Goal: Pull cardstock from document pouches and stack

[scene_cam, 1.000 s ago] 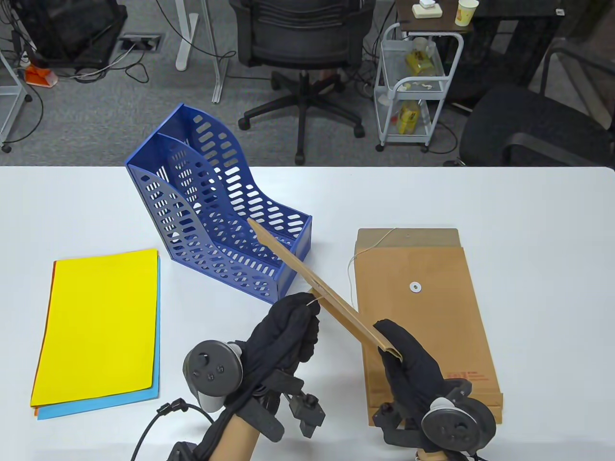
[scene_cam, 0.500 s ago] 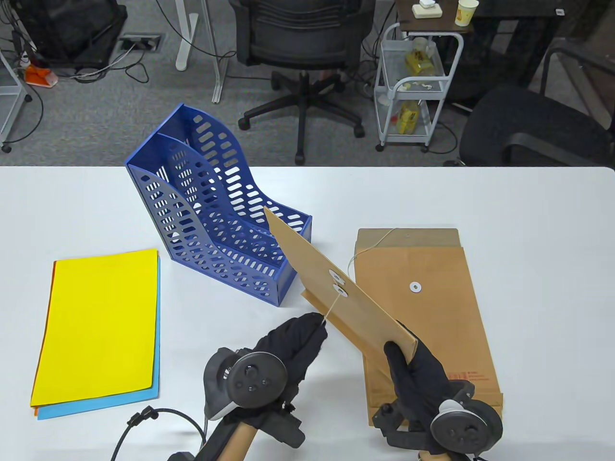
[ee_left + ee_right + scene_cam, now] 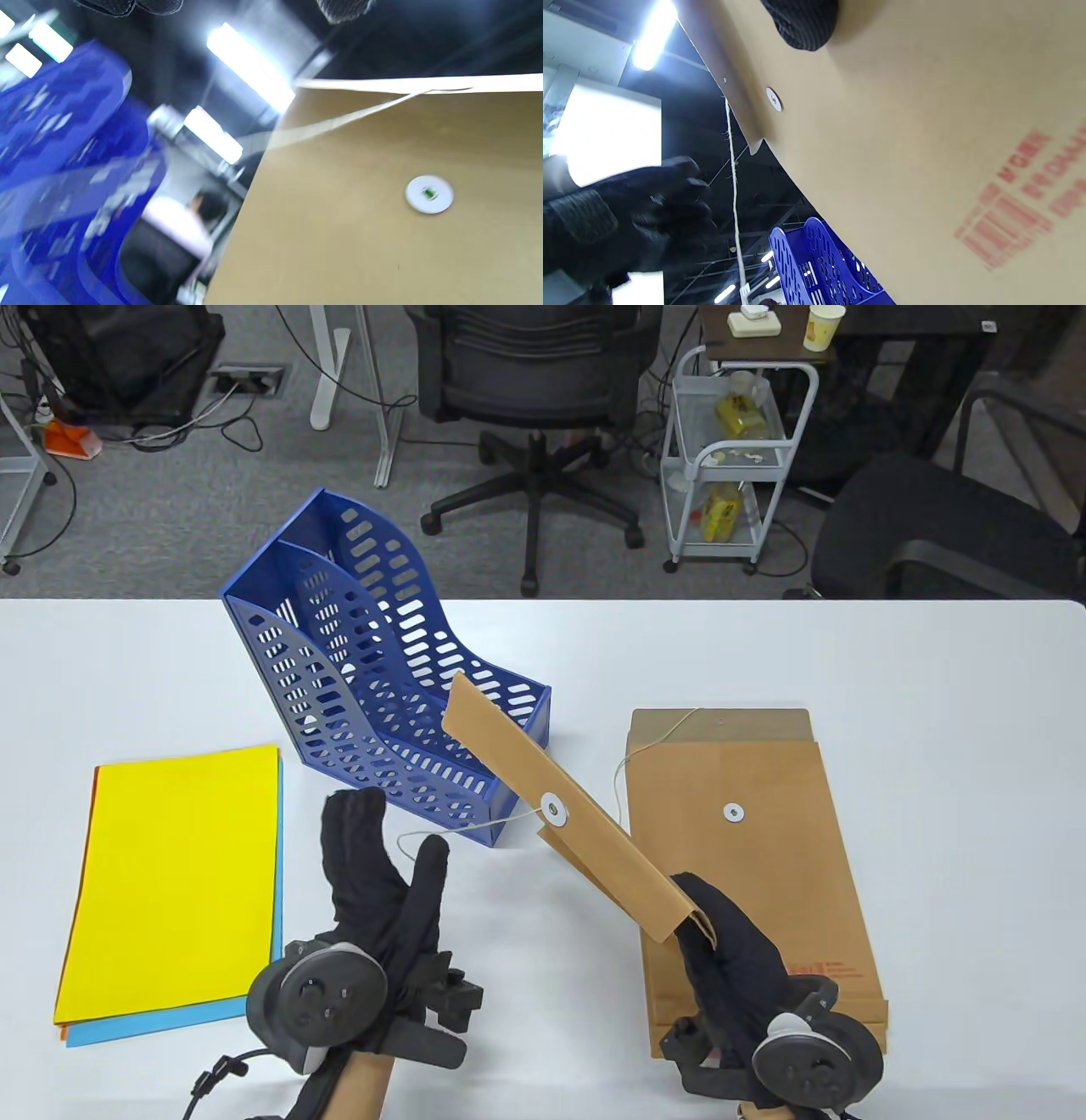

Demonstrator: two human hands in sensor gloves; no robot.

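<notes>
My right hand (image 3: 701, 913) grips the bottom corner of a brown kraft document pouch (image 3: 585, 836) and holds it tilted up over the table, its top end toward the blue file rack. The pouch's flap (image 3: 475, 721) stands open. Its white string (image 3: 475, 824) trails loose from the button toward my left hand (image 3: 394, 833), which is spread open left of the pouch and holds nothing. In the right wrist view a fingertip (image 3: 801, 21) presses on the pouch (image 3: 903, 127). The left wrist view shows the pouch face (image 3: 382, 220). A stack of cardstock (image 3: 178, 874), yellow on top, lies at the left.
A blue slotted file rack (image 3: 373, 687) stands at the table's middle, just behind the raised pouch. A second kraft pouch (image 3: 764, 848) lies flat at the right, under my right hand. Office chairs and a wire cart stand beyond the far edge.
The string has come off the pouch's button and the flap has opened. My left hand has let go of the string, moved left and spread open. My right hand keeps its grip.
</notes>
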